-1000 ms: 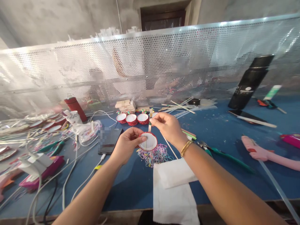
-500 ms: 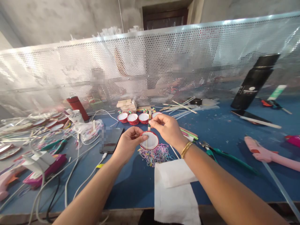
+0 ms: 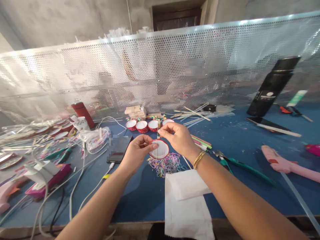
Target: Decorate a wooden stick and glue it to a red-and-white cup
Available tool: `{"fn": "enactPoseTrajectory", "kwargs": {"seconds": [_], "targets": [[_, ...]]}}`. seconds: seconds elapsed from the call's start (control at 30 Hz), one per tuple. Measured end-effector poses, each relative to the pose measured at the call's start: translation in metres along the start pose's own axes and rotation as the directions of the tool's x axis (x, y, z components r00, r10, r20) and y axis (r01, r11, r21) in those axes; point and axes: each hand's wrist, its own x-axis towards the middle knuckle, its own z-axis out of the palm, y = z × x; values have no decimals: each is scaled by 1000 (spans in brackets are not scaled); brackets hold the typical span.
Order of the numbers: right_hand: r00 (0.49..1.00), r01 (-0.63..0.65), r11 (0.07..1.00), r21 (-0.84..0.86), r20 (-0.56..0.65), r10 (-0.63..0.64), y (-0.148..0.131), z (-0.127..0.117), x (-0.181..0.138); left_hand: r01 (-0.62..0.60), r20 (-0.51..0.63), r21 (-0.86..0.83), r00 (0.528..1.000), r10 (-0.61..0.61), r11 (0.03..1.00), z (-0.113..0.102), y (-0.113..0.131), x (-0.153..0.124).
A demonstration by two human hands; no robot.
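Observation:
My left hand [image 3: 140,151] is closed on the side of a small banjo-like toy [image 3: 161,150], its thumb on the white face just inside the red rim. A flat wooden stick [image 3: 158,126] with a dark band rises from the toy's far edge. My right hand [image 3: 176,135] pinches at this stick with thumb and forefinger; whether a rubber band is between the fingertips is too small to tell. Beneath the toy lies a heap of coloured rubber bands [image 3: 166,166]. Just beyond my hands stand several similar red pieces [image 3: 142,126] in a row.
A white cloth [image 3: 187,206] hangs over the table's front edge. Green-handled pliers [image 3: 242,168] and a pink glue gun [image 3: 287,163] lie right, near a black bottle [image 3: 273,86]. Left are a phone [image 3: 120,148], cables and a red bottle [image 3: 83,115]. A perforated metal screen [image 3: 140,66] stands behind.
The stick's top and my right fingertips have shifted very slightly to the left. Otherwise both hands keep the same hold on the toy.

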Motion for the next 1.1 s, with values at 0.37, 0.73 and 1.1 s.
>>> {"fn": "enactPoseTrajectory", "kwargs": {"seconds": [0.37, 0.73, 1.1], "targets": [[1000, -4, 1000, 7, 17, 3, -1, 0, 0, 14, -8, -15, 1000, -14, 1000, 0, 1, 0], [1000, -9, 1000, 13, 24, 9, -1, 1, -1, 35, -10, -35, 999, -36, 999, 0, 3, 0], [999, -20, 1000, 15, 33, 19, -1, 1, -1, 41, -20, -35, 999, -41, 999, 0, 2, 0]]}}
